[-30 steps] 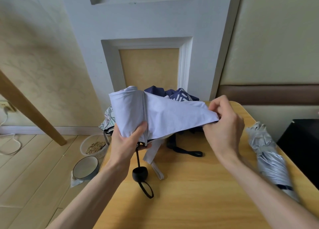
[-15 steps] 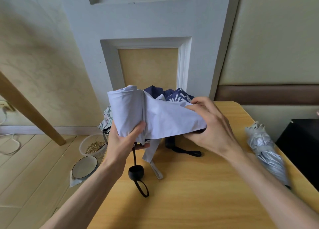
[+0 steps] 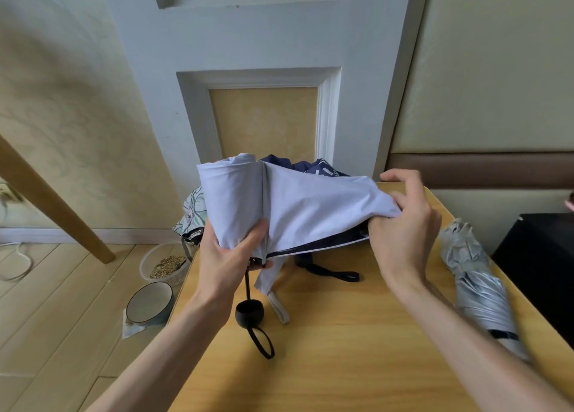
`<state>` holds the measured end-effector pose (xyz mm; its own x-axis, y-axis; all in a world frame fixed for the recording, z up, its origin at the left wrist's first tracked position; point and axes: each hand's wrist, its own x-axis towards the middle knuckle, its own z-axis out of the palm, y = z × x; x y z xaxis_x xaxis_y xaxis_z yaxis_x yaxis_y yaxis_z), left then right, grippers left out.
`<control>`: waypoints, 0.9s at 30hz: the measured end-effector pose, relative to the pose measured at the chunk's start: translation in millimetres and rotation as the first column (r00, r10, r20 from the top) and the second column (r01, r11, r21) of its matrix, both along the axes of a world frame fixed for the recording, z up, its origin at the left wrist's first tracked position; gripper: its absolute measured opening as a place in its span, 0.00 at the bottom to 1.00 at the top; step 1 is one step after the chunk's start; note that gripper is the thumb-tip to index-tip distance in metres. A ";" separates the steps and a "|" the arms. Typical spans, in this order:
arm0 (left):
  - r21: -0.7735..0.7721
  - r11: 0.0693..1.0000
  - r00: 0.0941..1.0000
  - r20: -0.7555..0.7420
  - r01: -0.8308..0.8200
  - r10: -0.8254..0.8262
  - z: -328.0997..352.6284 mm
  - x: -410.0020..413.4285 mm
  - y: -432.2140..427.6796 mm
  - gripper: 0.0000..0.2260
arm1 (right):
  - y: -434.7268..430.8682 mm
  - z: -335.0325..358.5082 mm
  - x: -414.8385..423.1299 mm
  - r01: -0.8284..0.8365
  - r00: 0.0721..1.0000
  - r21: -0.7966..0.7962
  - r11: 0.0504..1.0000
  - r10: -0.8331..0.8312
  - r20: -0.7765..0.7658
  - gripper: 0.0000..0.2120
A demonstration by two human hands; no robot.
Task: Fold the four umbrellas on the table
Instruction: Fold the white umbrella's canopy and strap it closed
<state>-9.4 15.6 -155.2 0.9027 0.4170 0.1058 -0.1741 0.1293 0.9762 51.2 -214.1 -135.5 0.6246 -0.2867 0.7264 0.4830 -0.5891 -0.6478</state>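
Half a second ago the right hand (image 3: 403, 225) was close to the bundle, lying over the loose flap (image 3: 320, 206) of the pale lilac umbrella (image 3: 233, 200). Now it has gone out to the right again and its fingers (image 3: 410, 200) pinch the tip of the flap, so the cloth is drawn long and flat, much as one second ago.

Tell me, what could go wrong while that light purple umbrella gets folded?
The right hand pinches only the edge of the loose flap of the light purple umbrella; if it slips, the pleats rolled under the left hand may loosen. The silver umbrella lies close to the right edge of the table, beside the right forearm, so a bump might push it off.
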 end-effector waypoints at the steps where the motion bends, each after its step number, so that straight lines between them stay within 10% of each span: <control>1: 0.005 1.000 1.000 0.006 -0.009 0.009 0.3 0.1 -0.5 0.25 | -1.5 -0.5 -0.4 0.011 1.000 -0.077 0.997 -0.011 -0.004 0.21; 7: 0.049 0.995 0.996 -0.007 -0.092 0.092 -1.9 2.7 11.6 0.26 | -13.8 -4.0 8.6 -0.181 0.977 -0.453 0.873 0.210 0.015 0.22; 10: 0.123 0.986 0.994 0.018 -0.109 0.107 2.4 4.3 22.2 0.25 | -21.1 11.8 11.8 -0.668 0.693 -0.131 0.733 0.548 -0.468 0.28; 13: 0.218 0.975 0.998 0.061 -0.042 0.029 9.4 4.4 30.7 0.23 | -27.2 23.2 13.9 -0.756 0.382 0.296 0.584 0.760 -0.525 0.25; 17: 0.308 0.950 0.994 0.084 0.045 -0.074 12.4 4.7 31.1 0.23 | -20.2 18.6 18.4 -0.727 0.603 0.071 0.683 0.684 -0.410 0.07; 27: 0.340 0.936 0.990 0.061 0.095 -0.123 9.2 3.7 33.6 0.29 | -22.2 19.2 17.8 -0.738 0.611 -0.096 0.668 0.600 -0.516 0.15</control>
